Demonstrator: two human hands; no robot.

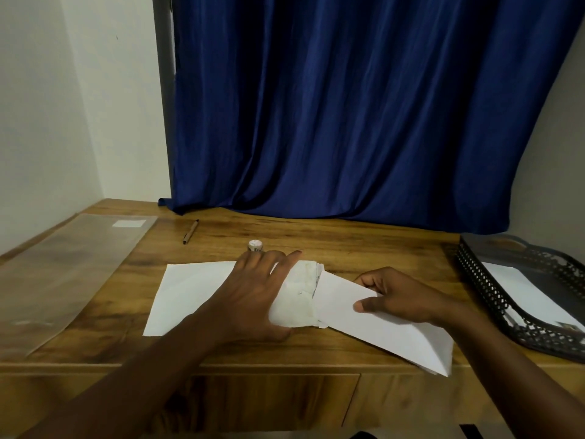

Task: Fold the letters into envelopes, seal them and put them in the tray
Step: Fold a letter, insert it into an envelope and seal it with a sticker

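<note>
I judge the job partly done: one white envelope already lies in the black mesh tray [481,280] at the right of the worktop [348,245], while flat sheets [190,293] wait under my left arm. The folded letter [299,296] sits half inside the envelope [389,331] at centre. My left hand [253,299] presses it flat, grip released, fingers spread. My right hand [402,296] pinches the envelope's mouth, thumb on top. Sealing remains.
</note>
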